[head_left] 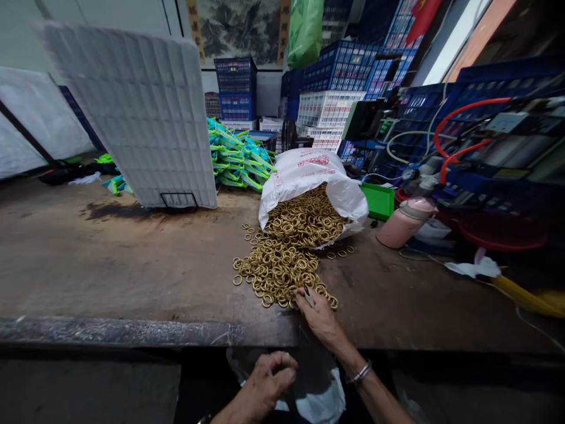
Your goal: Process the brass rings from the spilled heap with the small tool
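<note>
A heap of brass-coloured rings [282,265] spreads over the table and spills from the mouth of a white woven sack [304,168]. My right hand [322,321] is at the near edge of this heap, closed around a small slim tool [309,297] with a dark tip, perhaps a little knife. Its fingertips touch or nearly touch the closest rings. Below the table edge, my left hand [267,383] has curled fingers, thumb and forefinger brought together; anything pinched there is too small to make out. Under it hangs an open whitish plastic bag [324,406].
A white ribbed panel [150,118] stands upright on a black wire stand at the left. Behind are green and turquoise plastic pieces [238,156] and stacked crates [238,88]. To the right are a green tray [377,200], a pink bottle [401,227] and a machine with red hoses [468,106].
</note>
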